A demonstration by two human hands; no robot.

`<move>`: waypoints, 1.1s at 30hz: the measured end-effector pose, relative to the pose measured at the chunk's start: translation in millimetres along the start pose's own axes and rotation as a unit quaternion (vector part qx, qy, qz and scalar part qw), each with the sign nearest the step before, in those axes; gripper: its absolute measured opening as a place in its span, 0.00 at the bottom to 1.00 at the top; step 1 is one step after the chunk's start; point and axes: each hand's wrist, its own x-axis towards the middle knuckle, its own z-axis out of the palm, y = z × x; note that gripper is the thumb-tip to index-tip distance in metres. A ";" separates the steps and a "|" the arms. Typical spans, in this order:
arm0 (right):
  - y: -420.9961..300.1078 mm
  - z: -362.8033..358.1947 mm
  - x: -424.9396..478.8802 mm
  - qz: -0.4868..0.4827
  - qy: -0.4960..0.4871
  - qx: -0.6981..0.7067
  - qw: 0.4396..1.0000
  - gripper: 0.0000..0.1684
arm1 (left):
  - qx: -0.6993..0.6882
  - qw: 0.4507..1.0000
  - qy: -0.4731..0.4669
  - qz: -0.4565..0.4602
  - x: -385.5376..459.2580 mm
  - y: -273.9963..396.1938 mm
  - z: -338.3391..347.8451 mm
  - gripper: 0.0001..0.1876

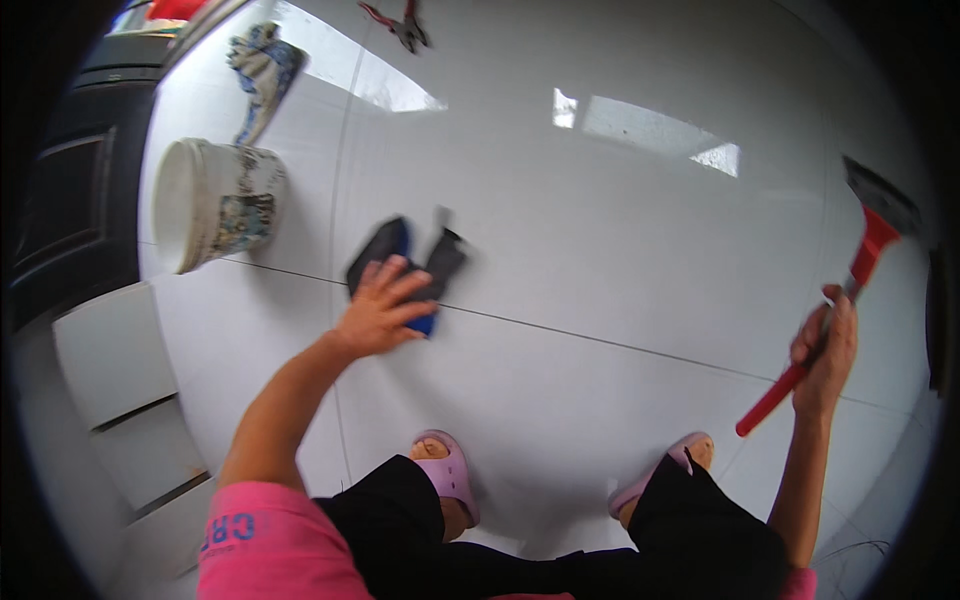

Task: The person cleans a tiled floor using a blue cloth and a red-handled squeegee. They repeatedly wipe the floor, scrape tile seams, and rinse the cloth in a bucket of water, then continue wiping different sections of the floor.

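Observation:
My left hand (385, 311), fingers spread, lies over a dark grey and blue cloth item (381, 244) on the white tiled floor (585, 247); whether it grips the item cannot be told. Beside those fingers is a dark strip-like piece (448, 259), blurred, which may be part of the same item. At the right, my right hand (825, 352) is closed around the handle of a long scraper (868, 244) with red parts and a wide dark head. The scraper's head points away from me, and its red handle end points back towards my feet.
A stained white plastic bucket (244, 202) lies on its side at the left, near a dark panelled door (71, 187). Beyond it lies a dirty work glove (266, 71). Red-handled pliers (409, 30) rest at the far edge. White steps (116, 360) stand at the left.

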 end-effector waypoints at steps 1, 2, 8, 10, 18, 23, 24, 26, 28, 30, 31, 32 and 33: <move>-13.8 8.6 -5.6 -0.013 -0.036 -0.027 0.999 0.19 | 0.025 0.998 0.023 -0.050 -10.4 4.4 -7.2 0.30; -30.6 19.6 -14.8 -0.007 -0.051 -0.031 0.998 0.20 | 0.022 0.996 0.046 -0.078 -17.0 3.1 -10.4 0.32; -84.6 31.1 -44.5 0.049 -0.076 -0.150 0.985 0.22 | -0.049 0.874 0.367 -0.314 -20.3 -51.8 11.1 0.21; -86.1 60.6 -43.4 0.042 -0.074 -0.085 0.993 0.22 | 0.031 0.834 0.395 -0.384 -22.7 -103.6 5.6 0.24; -45.8 97.1 -68.9 0.038 0.079 -0.017 0.996 0.22 | 0.082 0.900 0.372 -0.213 150.4 -167.0 30.2 0.22; -29.0 115.6 -96.5 0.124 0.162 0.022 0.979 0.21 | 0.041 0.938 0.310 -0.147 291.8 -129.5 64.1 0.24; -29.3 114.5 -102.2 0.110 0.159 0.025 0.981 0.21 | 0.012 0.931 0.314 -0.185 315.2 -126.4 64.2 0.25; -26.9 108.7 -121.2 0.104 0.166 0.032 0.980 0.21 | -0.014 0.922 0.308 -0.235 341.2 -125.4 65.2 0.26; -25.0 102.5 -132.2 0.092 0.158 0.037 0.983 0.21 | -0.004 0.910 0.311 -0.273 361.0 -132.5 62.2 0.26; -17.5 109.6 -141.2 0.110 0.179 0.040 0.977 0.21 | -0.006 0.933 0.294 -0.207 366.4 -134.7 69.6 0.25; -12.6 119.7 -141.0 0.119 0.189 0.040 0.974 0.22 | -0.014 0.944 0.285 -0.167 364.6 -142.0 71.6 0.24; -8.5 109.4 -146.4 0.115 0.179 0.027 0.977 0.23 | -0.006 0.958 0.267 -0.108 360.5 -122.4 85.3 0.24; -5.5 119.4 -144.2 0.105 0.170 0.017 0.980 0.22 | 0.011 0.960 0.276 -0.035 357.3 -118.6 94.4 0.23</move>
